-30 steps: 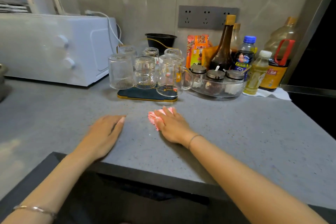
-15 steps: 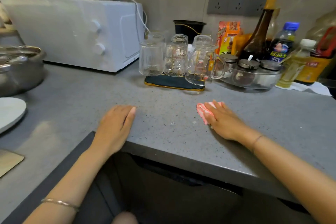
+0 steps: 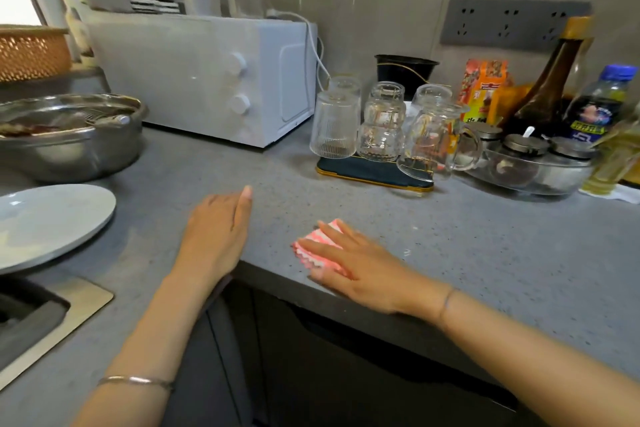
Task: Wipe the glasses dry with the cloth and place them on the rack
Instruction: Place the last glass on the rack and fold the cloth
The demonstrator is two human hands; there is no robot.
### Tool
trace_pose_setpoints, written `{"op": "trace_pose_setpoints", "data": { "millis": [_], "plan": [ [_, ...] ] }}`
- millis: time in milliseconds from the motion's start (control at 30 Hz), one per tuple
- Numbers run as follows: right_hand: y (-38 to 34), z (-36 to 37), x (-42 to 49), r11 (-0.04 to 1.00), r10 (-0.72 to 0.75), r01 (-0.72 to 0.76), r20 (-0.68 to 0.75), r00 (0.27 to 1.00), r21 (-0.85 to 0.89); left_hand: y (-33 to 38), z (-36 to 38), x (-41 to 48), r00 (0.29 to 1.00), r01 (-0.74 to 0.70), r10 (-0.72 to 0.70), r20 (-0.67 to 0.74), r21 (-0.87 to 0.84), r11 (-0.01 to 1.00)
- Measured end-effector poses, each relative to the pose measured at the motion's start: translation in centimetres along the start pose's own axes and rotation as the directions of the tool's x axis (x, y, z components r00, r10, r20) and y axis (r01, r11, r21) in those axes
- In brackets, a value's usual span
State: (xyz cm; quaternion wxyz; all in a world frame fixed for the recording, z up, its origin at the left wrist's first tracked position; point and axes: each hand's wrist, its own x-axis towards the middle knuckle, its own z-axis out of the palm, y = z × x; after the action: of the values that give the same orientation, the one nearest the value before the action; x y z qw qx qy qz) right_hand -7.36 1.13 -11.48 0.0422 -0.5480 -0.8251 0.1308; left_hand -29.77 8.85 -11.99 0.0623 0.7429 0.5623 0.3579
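On the head camera I see the cloth, a small folded pink-and-white square with a zigzag edge. It lies on the counter near the front edge. The right hand lies flat on it with fingers straight and slightly spread, pressing rather than gripping, and covers about half of it. The left hand rests palm down on the counter to the cloth's left, apart from it, with fingers straight and together, holding nothing.

The glasses stand upside down on the rack, a dark tray with a gold rim further back. I count 6. The 3 in front are a ribbed glass, a knobbly glass and a mug at the rack's right end. The 3 behind are each partly hidden. I cannot tell whether any are wet.

At the left, 1 plate and 1 steel bowl are cut off by the frame. The bottles at the right are blurred.
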Motion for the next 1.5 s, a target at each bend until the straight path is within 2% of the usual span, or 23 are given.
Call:
{"op": "trace_pose_setpoints", "data": {
  "millis": [233, 367, 433, 600, 800, 933, 1100, 1233, 1300, 1400, 1500],
  "plan": [
    [-5.0, 1.2, 8.7, 0.976, -0.217, 0.217, 0.003, 0.976, -0.036, -1.0, -0.3, 0.8, 0.990, 0.126, -0.132, -0.055, -0.107, 0.986],
    [-4.8, 0.6, 13.3, 0.965, -0.259, 0.259, 0.014, 0.966, -0.027, -1.8, 0.3, 1.1, 0.975, 0.212, -0.218, -0.042, -0.110, 0.971],
    [-3.7, 0.0, 15.3, 0.977, -0.215, 0.215, 0.013, 0.977, -0.003, -2.0, 0.6, 1.2, 0.971, 0.234, -0.237, -0.019, -0.111, 0.966],
    [0.2, -1.8, 17.9, 1.000, 0.016, -0.017, -0.048, 0.999, -0.026, -0.9, 0.8, 1.3, 0.972, 0.230, -0.232, -0.023, -0.066, 0.971],
    [3.3, -2.8, 14.8, 0.998, 0.064, -0.063, -0.100, 0.993, 0.008, 0.6, 2.3, 1.6, 0.978, 0.193, -0.187, 0.091, -0.059, 0.979],
    [7.4, -3.1, 9.7, 0.988, 0.153, -0.150, -0.105, 0.983, 0.036, 2.5, 3.3, 1.5, 0.977, 0.135, -0.120, 0.175, -0.075, 0.988],
    [12.4, -4.0, 1.2, 0.936, 0.351, -0.341, -0.152, 0.924, 0.085, 3.8, 4.4, 0.7, 0.976, 0.099, -0.063, 0.207, -0.167, 0.981],
    [12.2, -3.5, -1.5, 0.880, 0.475, -0.463, -0.189, 0.860, 0.106, 4.4, 4.7, -0.7, 0.976, 0.062, -0.019, 0.217, -0.195, 0.979],
    [9.8, -2.4, 0.0, 0.885, 0.463, -0.445, -0.173, 0.869, 0.134, 4.6, 4.6, -1.2, 0.978, 0.050, -0.004, 0.208, -0.216, 0.975],
    [2.9, -0.2, 2.2, 0.953, 0.295, -0.273, -0.200, 0.934, 0.130, 4.7, 4.3, -1.8, 0.985, 0.047, 0.005, 0.175, -0.290, 0.956],
    [-3.8, 1.6, 2.2, 0.984, 0.165, -0.143, -0.235, 0.958, 0.109, 4.9, 3.7, -2.0, 0.986, 0.084, -0.012, 0.169, -0.423, 0.902]
  ]
}}
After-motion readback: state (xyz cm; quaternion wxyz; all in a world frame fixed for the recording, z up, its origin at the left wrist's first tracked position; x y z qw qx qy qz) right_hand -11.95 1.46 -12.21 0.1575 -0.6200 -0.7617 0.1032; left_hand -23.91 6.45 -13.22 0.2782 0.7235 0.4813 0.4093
